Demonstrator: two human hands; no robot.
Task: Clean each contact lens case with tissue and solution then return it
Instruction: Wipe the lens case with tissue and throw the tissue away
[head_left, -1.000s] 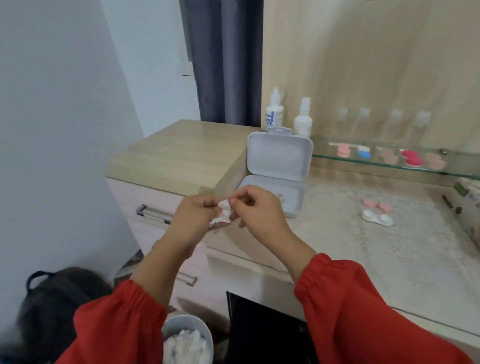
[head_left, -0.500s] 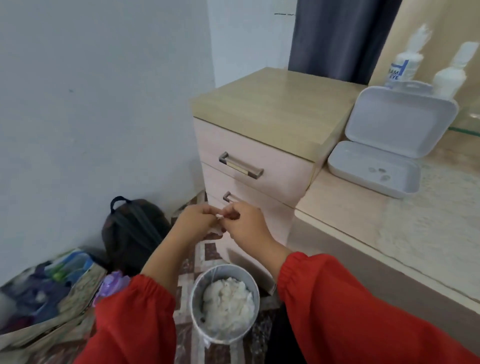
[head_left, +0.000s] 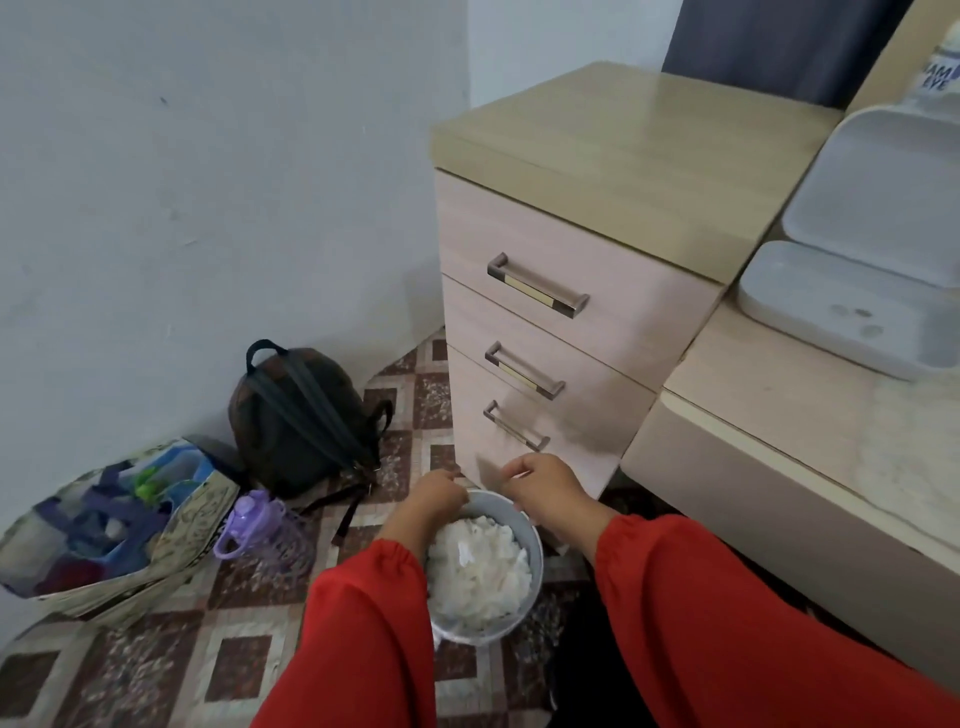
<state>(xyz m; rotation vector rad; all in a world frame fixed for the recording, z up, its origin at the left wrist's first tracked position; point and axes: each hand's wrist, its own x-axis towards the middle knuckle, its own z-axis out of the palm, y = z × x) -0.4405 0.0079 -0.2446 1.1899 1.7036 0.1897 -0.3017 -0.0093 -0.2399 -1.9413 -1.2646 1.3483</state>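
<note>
Down by the drawer unit, a grey bin on the floor holds crumpled tissue. Above its far rim, left hand and right hand hover with fingers curled; whether either holds anything, I cannot tell.

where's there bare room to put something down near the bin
Free: the drawer unit's wooden top, bare up to the open grey box; the desk strip in front of that box. Crowded: the floor left of the bin, with backpack, purple bottle and bag.
</note>
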